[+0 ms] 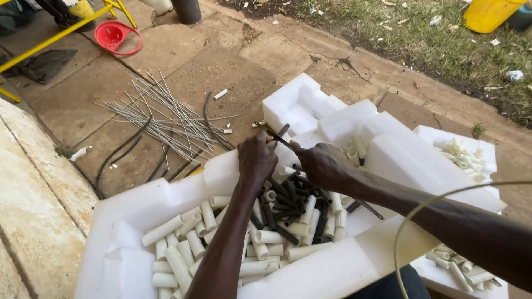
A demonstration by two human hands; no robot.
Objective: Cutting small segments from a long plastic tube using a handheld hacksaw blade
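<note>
What sits between the two hands is hard to read: a thin dark rod (281, 136) shows only as a short stretch, its ends covered by knuckles. The left hand (256, 158) has its fingers curled tight around the near end of it (a small pale piece peeks out just above). The right hand (320, 164) pinches the other end, fingers pressed together; its forearm runs off the frame's right edge. Both hover over a white foam tray (138, 205) on the paving, holding pale tubes (188, 243) and a heap of black tubes (291, 205). A curved wire (421, 210) crosses the right forearm.
</note>
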